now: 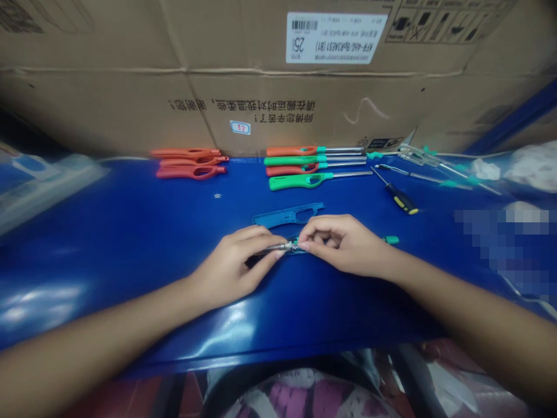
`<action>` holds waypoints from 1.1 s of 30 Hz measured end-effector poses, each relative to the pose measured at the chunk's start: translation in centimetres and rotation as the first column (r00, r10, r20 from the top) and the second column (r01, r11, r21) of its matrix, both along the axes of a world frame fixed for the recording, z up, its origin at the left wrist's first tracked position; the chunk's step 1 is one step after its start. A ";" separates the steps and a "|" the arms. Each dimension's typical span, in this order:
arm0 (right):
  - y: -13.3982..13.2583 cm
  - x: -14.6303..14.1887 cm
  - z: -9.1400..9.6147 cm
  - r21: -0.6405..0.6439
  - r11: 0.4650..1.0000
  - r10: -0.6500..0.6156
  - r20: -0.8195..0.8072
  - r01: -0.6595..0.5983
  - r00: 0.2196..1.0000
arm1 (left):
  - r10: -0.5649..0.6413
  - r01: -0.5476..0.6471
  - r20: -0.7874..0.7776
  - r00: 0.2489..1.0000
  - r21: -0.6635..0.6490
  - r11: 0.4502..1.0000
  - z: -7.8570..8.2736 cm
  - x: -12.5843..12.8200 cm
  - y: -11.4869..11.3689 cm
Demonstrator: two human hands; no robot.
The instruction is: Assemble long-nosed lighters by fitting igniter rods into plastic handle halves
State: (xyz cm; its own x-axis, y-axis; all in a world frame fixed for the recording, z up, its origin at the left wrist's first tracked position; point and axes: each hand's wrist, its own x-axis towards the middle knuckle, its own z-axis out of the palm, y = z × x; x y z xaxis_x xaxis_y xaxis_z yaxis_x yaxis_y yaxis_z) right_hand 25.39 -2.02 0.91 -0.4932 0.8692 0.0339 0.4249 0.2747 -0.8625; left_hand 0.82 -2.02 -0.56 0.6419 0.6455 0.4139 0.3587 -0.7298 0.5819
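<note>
Left hand (235,262), right hand (343,244) pinching one metal tube (278,248); four lighters (296,160), three orange shells (191,162) behind.

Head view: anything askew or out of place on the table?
Minor only: a tiny loose part lies alone on the blue table, apart from the lighters; the screwdriver lies diagonal. Nothing visibly spilled or broken.

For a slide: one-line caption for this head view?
Left hand and right hand pinch a thin metal tube over a blue table, beside a blue plastic handle shell.
</note>
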 end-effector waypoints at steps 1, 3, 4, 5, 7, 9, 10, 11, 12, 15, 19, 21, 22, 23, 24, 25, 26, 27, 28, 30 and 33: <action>0.0 0.0 0.0 0.001 1.000 -0.001 0.002 0.001 1.000 | 0.000 0.000 -0.002 1.000 0.002 1.000 0.0 0.0 0.0; 0.0 0.0 0.0 0.007 1.000 0.000 0.004 0.000 1.000 | 0.001 -0.001 -0.004 1.000 0.007 1.000 0.0 0.0 0.0; 0.0 0.0 0.0 0.011 1.000 0.001 0.006 -0.001 1.000 | 0.001 -0.001 -0.002 1.000 0.008 1.000 0.0 0.1 -0.1; 0.0 -0.1 0.0 0.014 1.000 0.003 0.008 -0.003 1.000 | -0.001 0.001 -0.002 1.000 0.009 1.000 0.0 0.1 -0.1; 0.0 -0.1 0.1 0.018 1.000 0.006 0.008 -0.006 1.000 | -0.004 0.004 -0.001 1.000 0.011 1.000 0.1 0.1 -0.1; 0.0 0.0 0.1 0.012 1.000 0.005 0.005 -0.005 1.000 | -0.009 0.009 -0.003 1.000 0.015 1.000 0.1 0.1 -0.1; 0.0 -0.1 0.1 0.009 1.000 0.004 0.003 -0.004 1.000 | -0.011 0.011 -0.005 1.000 0.017 1.000 0.1 0.1 -0.1; 0.0 -0.1 0.1 0.007 1.000 0.004 0.003 -0.004 1.000 | -0.010 0.010 -0.005 1.000 0.018 1.000 0.1 0.1 -0.1; 0.0 -0.1 0.1 0.009 1.000 0.004 0.003 -0.004 1.000 | -0.010 0.011 -0.006 1.000 0.018 1.000 0.1 0.1 -0.1; 0.0 -0.1 0.1 0.020 1.000 0.008 0.002 -0.008 1.000 | -0.007 0.007 -0.006 1.000 0.005 1.000 0.0 0.0 -0.1; -0.1 0.0 0.0 0.026 1.000 0.010 0.004 -0.010 1.000 | -0.003 0.003 -0.004 1.000 0.002 1.000 0.0 0.1 -0.1; -0.1 0.0 0.1 0.033 0.999 0.013 0.007 -0.013 1.000 | -0.005 0.005 -0.011 1.000 0.005 1.000 0.1 0.1 -0.1; -0.1 0.0 0.1 0.036 0.999 0.016 0.008 -0.016 1.000 | -0.006 0.006 -0.014 1.000 0.005 1.000 0.1 0.1 -0.1; -0.1 0.1 0.1 0.039 0.999 0.018 0.006 -0.018 1.000 | -0.007 0.007 -0.014 1.000 0.003 1.000 0.2 0.1 -0.1; -0.1 0.0 0.1 0.041 0.999 0.020 0.005 -0.020 1.000 | -0.008 0.008 -0.014 1.000 0.002 1.000 0.2 0.1 -0.2; -0.1 0.0 0.1 0.044 0.999 0.022 0.004 -0.022 1.000 | -0.008 0.008 -0.015 1.000 0.001 1.000 0.2 0.1 -0.2; -0.1 0.0 0.1 0.049 0.999 0.023 0.003 -0.023 1.000 | -0.009 0.009 -0.016 1.000 0.001 1.000 0.2 0.1 -0.2; -0.1 0.0 0.1 0.056 0.998 0.025 0.002 -0.025 1.000 | -0.008 0.008 -0.016 1.000 0.002 1.000 0.2 0.1 -0.2; -0.1 -0.1 0.1 0.065 0.998 0.026 0.003 -0.026 1.000 | -0.009 0.009 -0.017 1.000 0.003 1.000 0.2 0.0 -0.1; -0.2 -0.1 0.1 0.088 0.996 0.031 0.012 -0.031 0.999 | -0.011 0.011 -0.019 1.000 0.002 1.000 0.1 0.0 -0.1; -0.2 -0.1 0.1 0.127 0.991 0.037 0.029 -0.041 0.999 | -0.020 0.020 -0.018 1.000 -0.005 1.000 0.0 0.1 -0.1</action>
State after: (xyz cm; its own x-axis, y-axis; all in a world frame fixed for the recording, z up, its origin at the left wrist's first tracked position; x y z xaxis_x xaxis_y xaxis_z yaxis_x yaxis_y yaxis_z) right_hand 25.28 -2.21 1.03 -0.5287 0.8388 0.1297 0.4341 0.3985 -0.8079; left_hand 0.89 -2.11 -0.53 0.6619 0.6345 0.3992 0.3548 -0.7342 0.5789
